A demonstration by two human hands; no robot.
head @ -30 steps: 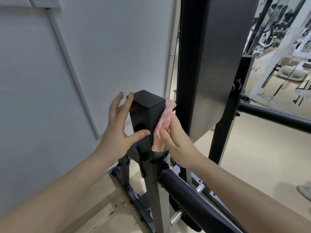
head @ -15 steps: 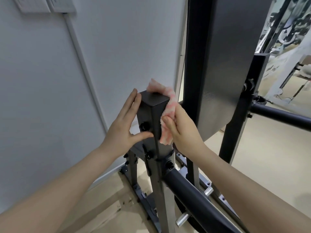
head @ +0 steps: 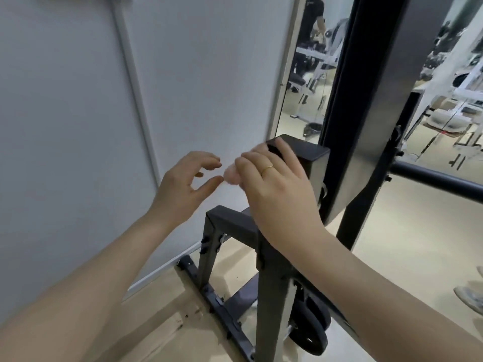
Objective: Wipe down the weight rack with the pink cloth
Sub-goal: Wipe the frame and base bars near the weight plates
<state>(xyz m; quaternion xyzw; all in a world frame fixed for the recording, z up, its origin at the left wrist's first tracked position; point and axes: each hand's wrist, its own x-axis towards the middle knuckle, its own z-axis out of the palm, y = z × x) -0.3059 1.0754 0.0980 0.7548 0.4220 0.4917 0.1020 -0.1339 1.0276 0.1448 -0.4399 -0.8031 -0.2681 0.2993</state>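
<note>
The weight rack is a black metal frame with a square upright post [head: 311,160] in the middle of the view. My right hand [head: 274,184] lies over the post's top left edge and is closed on the pink cloth [head: 231,175], of which only a small bunch shows at the fingertips. My left hand [head: 185,186] hovers just left of the cloth, off the post, fingers spread and curled, holding nothing. A lower black crossbar [head: 232,220] sits beneath my hands.
A white wall [head: 78,126] stands close on the left. A tall black panel [head: 379,100] rises behind the post, with a round black bar [head: 439,178] going right. A weight plate [head: 311,333] sits low on the rack. A shoe [head: 470,296] shows at right.
My right hand carried the cloth from the post's right side over its top to the left edge. My left hand let go of the post and opened. The view shifted left.
</note>
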